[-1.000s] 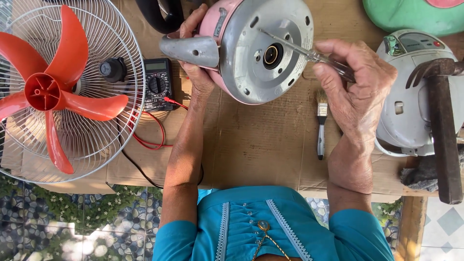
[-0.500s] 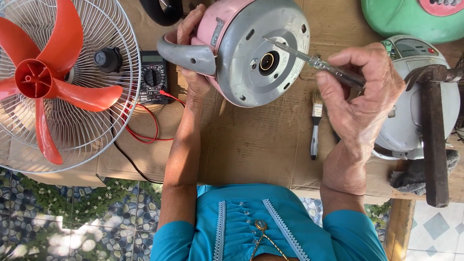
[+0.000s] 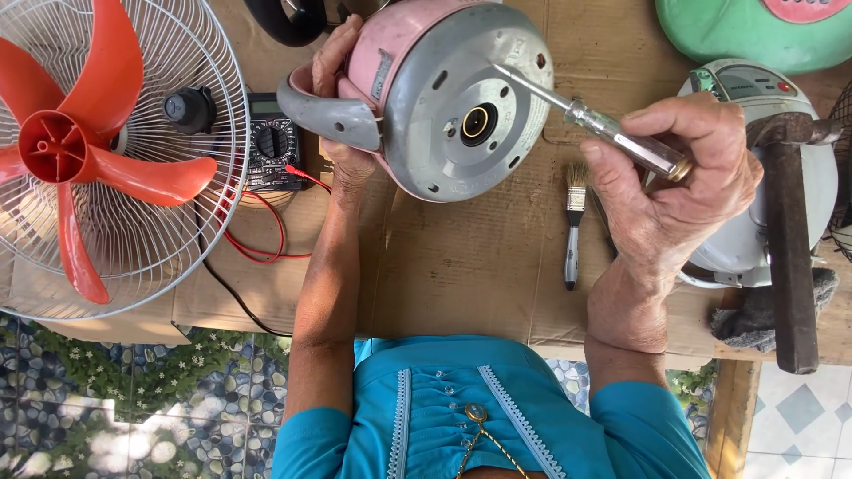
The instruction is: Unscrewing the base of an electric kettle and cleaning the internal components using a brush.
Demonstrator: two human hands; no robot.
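Gripping screwdriver [image 3: 612,133] in clenched right hand [image 3: 674,191] | shaft runs up-left from fingers onto kettle [image 3: 461,98] base | left hand [image 3: 342,106] clasps kettle

You are working in bright, even daylight that is coming from above and slightly behind you, so shadows are staying soft and short. The pink electric kettle with the grey plastic base [image 3: 461,98] is casting a faint shadow onto the brown cardboard-covered worktop [image 3: 470,266] just beneath it. A small glint is showing on the clear-handled screwdriver [image 3: 612,133] in your right hand [image 3: 674,186]. The red-bladed fan with the white wire guard [image 3: 98,160] is looking slightly bowed at the left edge from the wide lens. The focus is holding sharp across the scene, without motion blur.
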